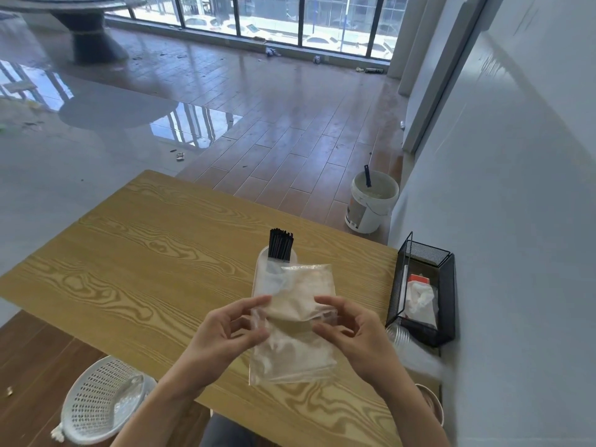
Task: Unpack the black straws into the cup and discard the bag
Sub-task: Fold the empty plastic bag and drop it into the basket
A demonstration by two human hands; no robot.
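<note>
A bundle of black straws (280, 245) stands upright in a clear plastic cup (263, 279) on the wooden table (145, 253). In front of the cup, both hands hold an empty clear plastic bag (300, 343) above the table. My left hand (225, 330) pinches the bag's left edge between thumb and fingers. My right hand (351, 330) pinches its right edge. The bag is folded over at the top and partly hides the cup.
A black wire-mesh holder (422, 285) with tissues stands at the table's right edge, with stacked clear cups (398, 333) beside it. A white perforated waste basket (100, 404) sits on the floor at lower left. A white bucket (371, 201) stands by the wall.
</note>
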